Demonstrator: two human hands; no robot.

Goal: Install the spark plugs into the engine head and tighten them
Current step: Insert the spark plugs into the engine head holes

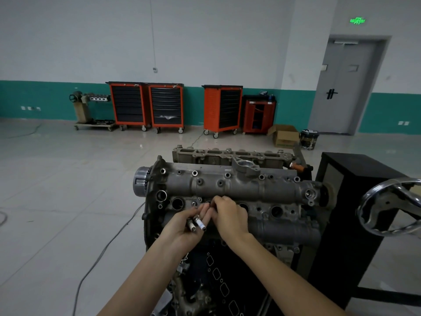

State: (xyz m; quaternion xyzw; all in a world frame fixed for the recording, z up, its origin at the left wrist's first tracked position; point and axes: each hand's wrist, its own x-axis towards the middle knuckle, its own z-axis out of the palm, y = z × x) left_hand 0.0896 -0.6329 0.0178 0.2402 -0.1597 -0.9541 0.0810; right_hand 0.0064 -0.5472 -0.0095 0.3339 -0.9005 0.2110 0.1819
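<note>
A grey engine head (227, 185) sits on a stand before me, with a row of round plug wells; the leftmost well (177, 203) and one at the right (276, 211) are open and dark. My left hand (184, 231) holds two spark plugs (197, 223) with white insulators between its fingers, just in front of the head. My right hand (230, 216) is over the second well, fingers curled down at its mouth. Whatever those fingers pinch is hidden.
A chrome handwheel (387, 208) of the stand juts out at right beside a black cabinet (355, 179). A second cylinder head (232, 155) lies behind. A grey cable (109, 245) crosses the floor at left. Orange tool carts (145, 106) line the far wall.
</note>
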